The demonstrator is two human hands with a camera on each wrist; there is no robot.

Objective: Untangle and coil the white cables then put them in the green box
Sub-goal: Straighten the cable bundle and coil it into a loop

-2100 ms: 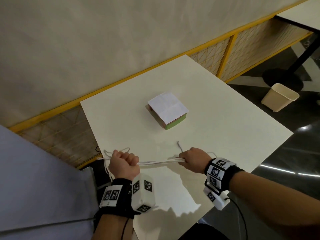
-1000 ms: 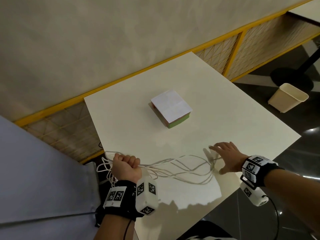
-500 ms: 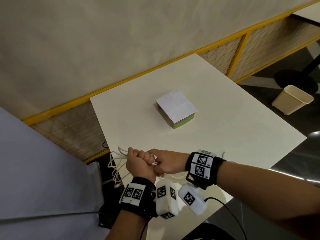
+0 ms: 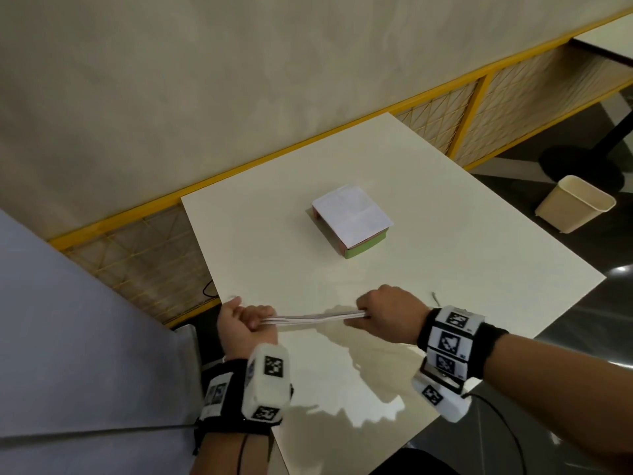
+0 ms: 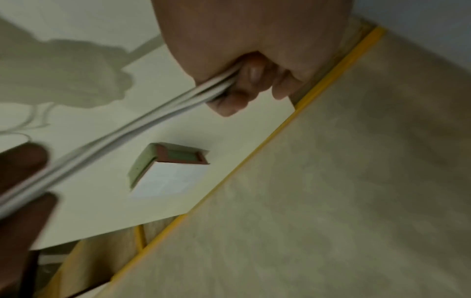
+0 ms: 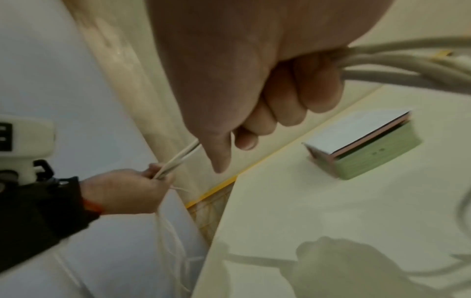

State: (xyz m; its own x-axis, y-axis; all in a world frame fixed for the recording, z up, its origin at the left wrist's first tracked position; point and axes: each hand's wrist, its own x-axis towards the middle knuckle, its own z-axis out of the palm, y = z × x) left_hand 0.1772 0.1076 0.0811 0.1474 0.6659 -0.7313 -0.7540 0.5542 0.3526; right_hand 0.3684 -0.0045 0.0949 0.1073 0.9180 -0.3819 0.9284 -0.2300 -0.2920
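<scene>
The white cables (image 4: 313, 317), bunched a moment ago, are now pulled taut between the fisted left hand (image 4: 244, 325) and right hand (image 4: 387, 315); coiling is judged unfinished.

Cafeteria-type rm: tables (image 4: 445, 269), bin (image 4: 575, 204)

A: What colours are showing?
B: Thin white cables (image 4: 310, 317) are lying pale against a cream square tabletop (image 4: 445, 269). The shallow green cardboard box (image 4: 366, 250) is showing a reddish-brown edge and a white folded paper cover (image 4: 351, 216).
A: And patterns?
B: Black wrist straps with black-and-white square code markers (image 4: 452, 339) are showing; yellow railing (image 4: 274, 159) is framing beige diamond mesh.
</scene>
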